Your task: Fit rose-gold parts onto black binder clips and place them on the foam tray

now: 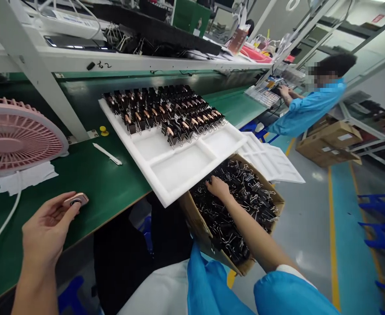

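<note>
1. Left hand (48,223): grip closed, thumb and fingers pinching a small rose-gold piece (83,199) with a dark round part, held up over the near edge of the green surface (113,197).
2. Right hand (219,188): grip lowered among black binder clips (258,192) inside an open cardboard box (197,221). Fingertips hidden; cannot tell whether a clip is grasped.
3. White foam tray (182,168): lies between the hands and beyond them, its near corner projecting past the surface edge beside the box. Rows of clamped pieces (169,131), black clips on copper-coloured parts, occupy its far portion.
4. White pen (107,154): on the surface, left of the tray, near a yellow knob (104,131).
5. Pink fan (15,135): at far left, white paper (31,177) beneath.
6. Second white tray (277,164): beyond the box.
7. Co-worker in blue (313,109): seated farther along, hands at the workbench.
</note>
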